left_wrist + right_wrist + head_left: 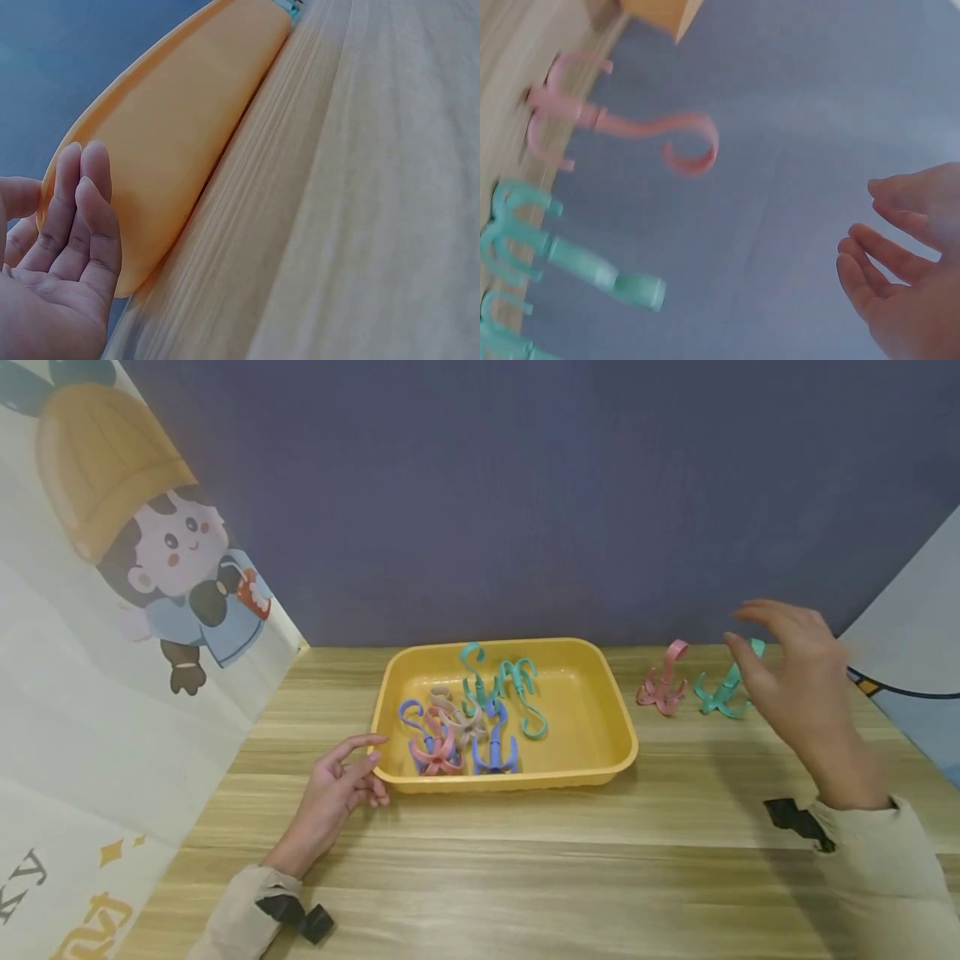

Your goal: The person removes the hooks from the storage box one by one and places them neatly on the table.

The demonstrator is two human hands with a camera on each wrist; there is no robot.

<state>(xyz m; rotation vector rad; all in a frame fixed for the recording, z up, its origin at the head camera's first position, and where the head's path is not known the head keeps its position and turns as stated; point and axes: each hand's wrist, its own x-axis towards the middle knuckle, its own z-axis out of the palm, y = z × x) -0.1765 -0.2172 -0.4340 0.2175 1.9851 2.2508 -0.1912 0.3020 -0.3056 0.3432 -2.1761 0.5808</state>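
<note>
My left hand [337, 789] is at the left front corner of a yellow tray [506, 781]; its fingertips touch the rim, the others lie by the outer wall in the left wrist view. In the tray lie several plastic multi-prong hangers: teal [517, 677], beige [467, 722], pink [437, 758] and blue [495, 747]. Raised at the right, my right hand [798, 681] holds nothing, thumb and fingers apart. Beside it a pink hanger [662, 689] and a teal hanger [722, 693] stand on their prongs. The right wrist view shows a second teal hanger [506, 341], hidden in the head view.
The tray sits on a wood-grain table [480, 868], against a dark blue-grey panel [540, 502] at the back. A white wall with a cartoon figure [180, 560] rises on the left, and a pale panel [922, 610] stands at the right.
</note>
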